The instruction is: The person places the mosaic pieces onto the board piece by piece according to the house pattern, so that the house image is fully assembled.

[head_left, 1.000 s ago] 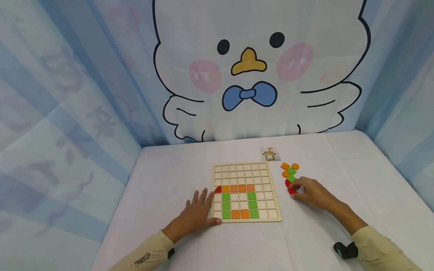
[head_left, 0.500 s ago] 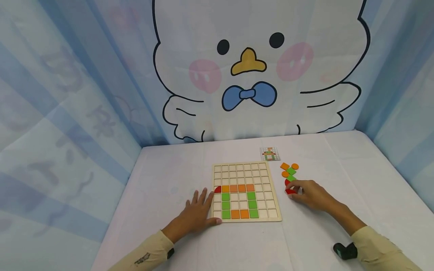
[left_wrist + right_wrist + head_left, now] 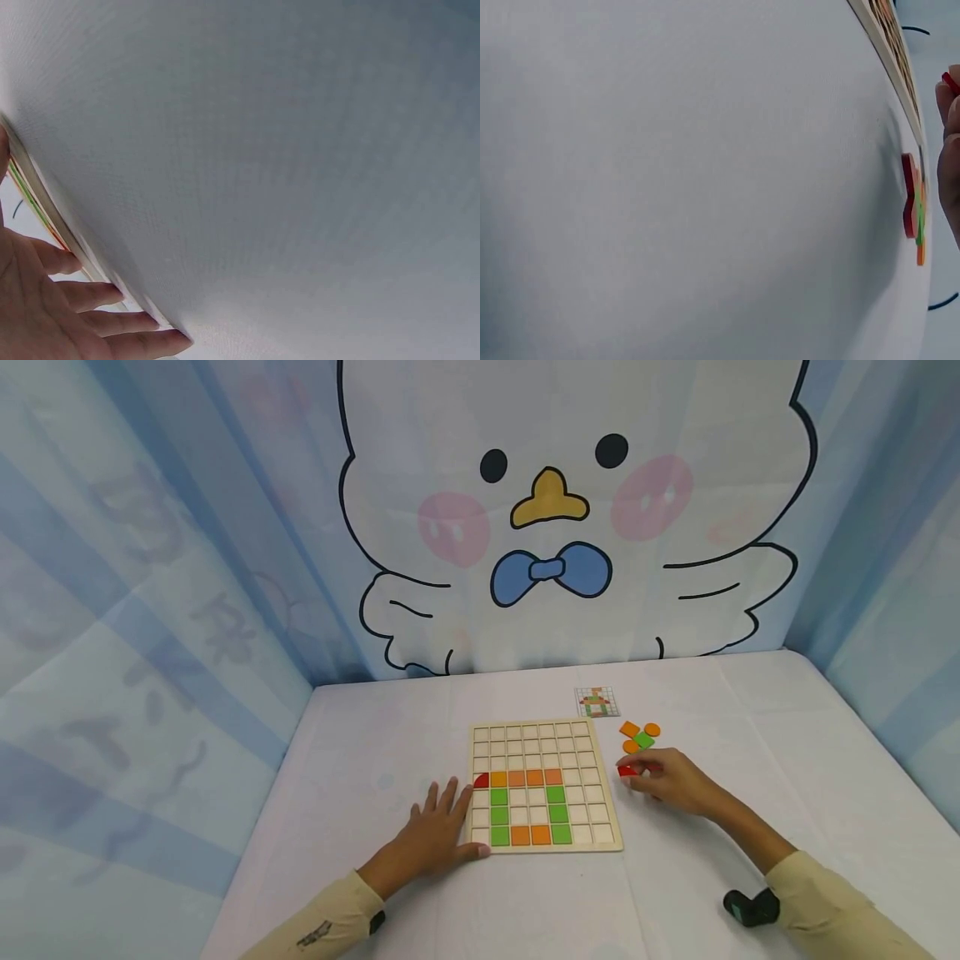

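A wooden grid board [image 3: 540, 850] lies on the white table. Its cells hold orange squares [image 3: 517, 777], green squares [image 3: 499, 816] and a rounded red piece [image 3: 482, 781] at the left. My left hand [image 3: 426, 841] rests with spread, straight fingers along the board's left edge, the thumb at its lower left corner. To the right of the board, my right hand [image 3: 675, 782] pinches a small red piece [image 3: 626, 771] between thumb and fingers. In the right wrist view this red piece [image 3: 950, 83] is raised above the table; its full shape is hidden.
Beyond the right hand lie loose pieces: an orange square [image 3: 629, 729], orange discs [image 3: 652, 729] and a green square [image 3: 644, 740]. Red material [image 3: 909, 196] also lies there in the right wrist view. A pattern card [image 3: 597, 702] sits behind the board.
My right hand has picked up a red piece from the loose pieces and moved left towards the board. The left hand has stayed in place.
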`<state>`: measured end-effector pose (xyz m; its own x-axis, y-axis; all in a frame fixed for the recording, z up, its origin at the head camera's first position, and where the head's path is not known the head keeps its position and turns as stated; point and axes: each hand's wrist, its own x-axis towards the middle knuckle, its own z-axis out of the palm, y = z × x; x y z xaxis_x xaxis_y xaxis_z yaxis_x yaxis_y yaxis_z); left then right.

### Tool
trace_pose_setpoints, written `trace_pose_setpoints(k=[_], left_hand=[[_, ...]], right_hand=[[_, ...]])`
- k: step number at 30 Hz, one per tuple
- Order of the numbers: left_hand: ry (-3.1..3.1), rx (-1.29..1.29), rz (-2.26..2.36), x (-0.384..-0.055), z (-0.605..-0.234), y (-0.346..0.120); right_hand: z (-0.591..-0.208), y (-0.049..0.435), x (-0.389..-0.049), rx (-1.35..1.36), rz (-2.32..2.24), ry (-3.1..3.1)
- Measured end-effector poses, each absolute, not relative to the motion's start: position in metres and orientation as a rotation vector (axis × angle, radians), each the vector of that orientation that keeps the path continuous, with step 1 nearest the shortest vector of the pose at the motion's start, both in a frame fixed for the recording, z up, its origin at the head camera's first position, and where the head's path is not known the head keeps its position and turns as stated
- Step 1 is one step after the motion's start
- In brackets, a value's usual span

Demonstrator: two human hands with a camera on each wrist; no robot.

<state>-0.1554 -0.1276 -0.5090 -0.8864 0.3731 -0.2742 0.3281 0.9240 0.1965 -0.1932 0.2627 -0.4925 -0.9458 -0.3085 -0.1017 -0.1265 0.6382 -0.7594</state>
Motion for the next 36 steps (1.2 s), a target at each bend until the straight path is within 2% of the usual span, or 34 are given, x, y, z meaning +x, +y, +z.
trace_pose_setpoints(k=[15, 26, 36], left_hand=[[2.769, 0.506, 0.200, -0.155, -0.509, -0.128], [2.757, 0.487, 0.208, -0.154, -0.503, -0.126], [2.763, 0.494, 0.190, -0.154, -0.504, -0.127]], right_hand=[[-0.500, 0.227, -0.207, -0.364, -1.268, 2.578], [-0.502, 0.200, -0.212, -0.432, -1.173, 2.686], [-0.504, 0.189, -0.212, -0.377, -1.120, 2.725]])
